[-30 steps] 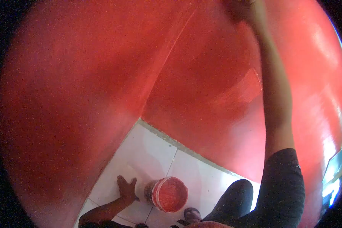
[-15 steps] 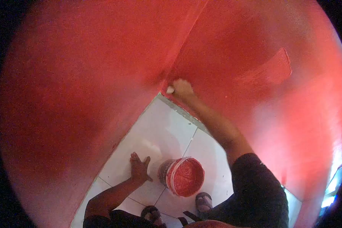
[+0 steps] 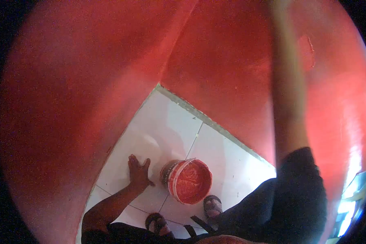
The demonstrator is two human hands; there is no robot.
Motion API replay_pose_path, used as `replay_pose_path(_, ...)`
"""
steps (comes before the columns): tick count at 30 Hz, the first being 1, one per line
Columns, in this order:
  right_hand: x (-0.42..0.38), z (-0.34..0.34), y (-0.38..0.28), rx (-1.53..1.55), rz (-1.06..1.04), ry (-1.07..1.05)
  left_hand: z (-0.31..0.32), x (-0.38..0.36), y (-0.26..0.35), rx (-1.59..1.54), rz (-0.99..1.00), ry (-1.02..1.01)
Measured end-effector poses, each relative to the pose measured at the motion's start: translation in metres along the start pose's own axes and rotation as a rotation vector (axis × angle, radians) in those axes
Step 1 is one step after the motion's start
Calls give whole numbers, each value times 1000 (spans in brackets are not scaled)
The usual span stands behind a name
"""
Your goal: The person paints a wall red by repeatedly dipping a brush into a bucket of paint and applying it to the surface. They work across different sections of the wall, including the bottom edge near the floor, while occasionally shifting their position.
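Note:
My left hand [image 3: 139, 171] has its fingers spread and holds nothing. It is beside a bucket [image 3: 171, 173] of red paint [image 3: 193, 185], apart from it, with white floor tiles below. My right arm stretches up across the red wall on the right. At the top edge of the view my right hand [image 3: 279, 4] is blurred and partly cut off, so its fingers and anything in them cannot be made out. Near that arm, a raised patch of red paint [image 3: 307, 53] shows on the right wall [image 3: 227, 61].
Another red wall [image 3: 69, 101] meets the right one in a corner. A grey strip [image 3: 215, 126] runs along the right wall's foot. My sandalled feet [image 3: 212, 205] stand on the tiles [image 3: 150, 118] close to the bucket. Bright objects [image 3: 349, 207] lie at the far right.
My right hand has left the wall's bottom corner and swung up and to the right. My left hand stays spread by the bucket. The view has shifted slightly.

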State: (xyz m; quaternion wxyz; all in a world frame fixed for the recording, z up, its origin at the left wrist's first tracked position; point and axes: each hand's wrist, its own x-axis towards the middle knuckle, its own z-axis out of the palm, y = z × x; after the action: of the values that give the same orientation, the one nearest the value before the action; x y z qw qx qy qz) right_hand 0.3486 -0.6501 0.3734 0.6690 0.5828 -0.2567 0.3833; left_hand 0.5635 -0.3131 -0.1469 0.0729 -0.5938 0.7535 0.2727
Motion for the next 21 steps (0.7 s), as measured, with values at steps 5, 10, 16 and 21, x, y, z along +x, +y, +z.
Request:
replay_pose_path(5, -233, -90, -173, 235, -239, -940, 18, 6, -5, 24, 26, 37)
replay_pose_path(10, -259, -143, -113, 787, 49, -1555, 14, 5, 2, 110, -23, 14)
replay_pose_path(16, -103, -162, 169, 1047, 166, -1064, 18, 7, 2, 169, -23, -3)
replay_pose_path(21, 22, -157, 322, 833, 442, -254, 12, -7, -15, 147, -47, 9)
